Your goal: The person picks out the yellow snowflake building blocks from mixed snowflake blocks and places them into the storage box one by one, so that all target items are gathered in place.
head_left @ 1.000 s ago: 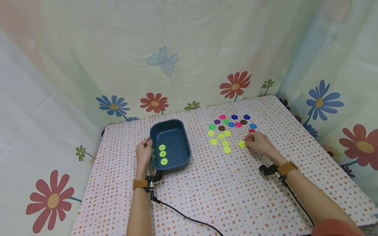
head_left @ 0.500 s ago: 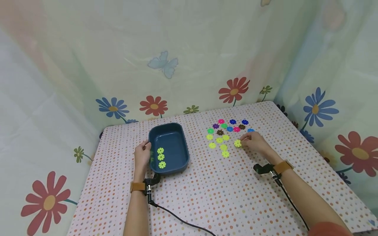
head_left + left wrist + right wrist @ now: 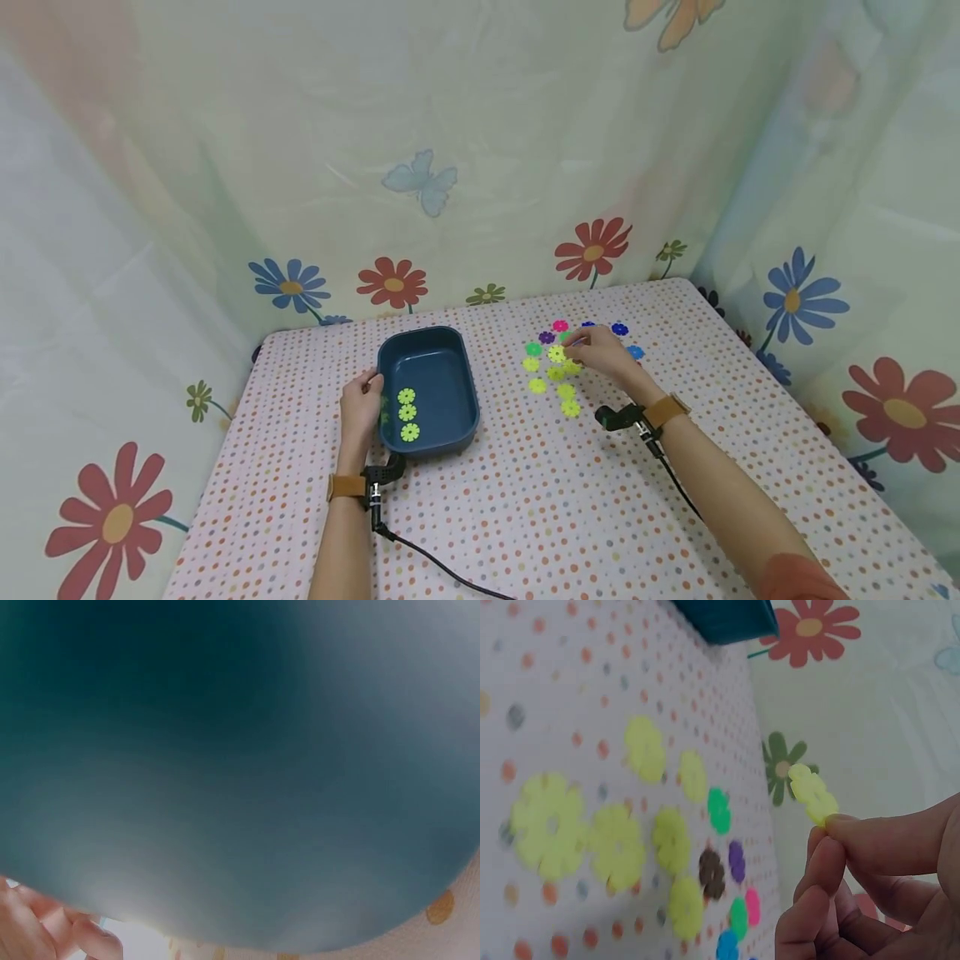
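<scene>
Carried leftward since a second ago, a yellow, flower-shaped, plastic-looking disc (image 3: 556, 354) is pinched by its edge in the right hand (image 3: 602, 354), above loose multicoloured flower-shaped discs (image 3: 537, 386); the left hand (image 3: 361, 406) grips a dark-blue, rounded-rectangular, plastic-looking tray (image 3: 447, 396) beside it, seemingly for steadiness.

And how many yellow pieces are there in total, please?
10: three pieces in the tray, six pieces on the table, one piece in the right hand. That hand may hide others.

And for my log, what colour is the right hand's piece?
The piece is yellow, clearest in the right wrist view.
</scene>
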`<state>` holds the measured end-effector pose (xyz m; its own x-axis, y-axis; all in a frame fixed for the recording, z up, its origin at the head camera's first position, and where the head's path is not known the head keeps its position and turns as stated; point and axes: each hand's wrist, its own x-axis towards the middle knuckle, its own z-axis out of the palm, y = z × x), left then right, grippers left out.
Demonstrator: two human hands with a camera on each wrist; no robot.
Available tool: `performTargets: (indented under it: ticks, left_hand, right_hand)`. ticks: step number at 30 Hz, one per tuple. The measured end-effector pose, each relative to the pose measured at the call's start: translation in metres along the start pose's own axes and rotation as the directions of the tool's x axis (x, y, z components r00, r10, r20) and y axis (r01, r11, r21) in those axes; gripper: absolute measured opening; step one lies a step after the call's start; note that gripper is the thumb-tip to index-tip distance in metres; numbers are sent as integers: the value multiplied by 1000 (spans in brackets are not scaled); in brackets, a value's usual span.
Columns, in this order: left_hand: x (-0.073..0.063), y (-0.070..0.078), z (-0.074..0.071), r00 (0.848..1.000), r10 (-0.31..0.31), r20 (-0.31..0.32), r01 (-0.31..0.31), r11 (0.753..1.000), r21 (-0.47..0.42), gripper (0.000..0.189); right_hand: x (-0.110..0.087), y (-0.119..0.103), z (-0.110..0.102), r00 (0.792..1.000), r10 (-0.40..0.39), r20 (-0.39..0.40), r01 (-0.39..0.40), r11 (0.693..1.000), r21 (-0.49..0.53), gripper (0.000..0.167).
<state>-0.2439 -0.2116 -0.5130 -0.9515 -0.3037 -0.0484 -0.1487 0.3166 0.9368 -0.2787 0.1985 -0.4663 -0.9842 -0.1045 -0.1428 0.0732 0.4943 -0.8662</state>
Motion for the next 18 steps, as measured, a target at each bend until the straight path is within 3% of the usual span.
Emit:
performTargets:
  ticks: [5, 11, 18]
  left_hand:
    - [-1, 1, 0, 1000, -3, -2, 3, 1000, -7, 45]
    - [-2, -1, 0, 1000, -8, 3, 8, 1000, 1, 46]
    - [-2, 1, 0, 1000, 2, -10, -2, 1000, -2, 44]
  right_hand:
    - [10, -18, 17, 999, -32, 36, 30, 998, 46, 28]
    - [22, -43, 40, 998, -7, 67, 3, 999, 53, 26]
    - [34, -70, 71, 993, -59, 104, 50, 995, 85, 21]
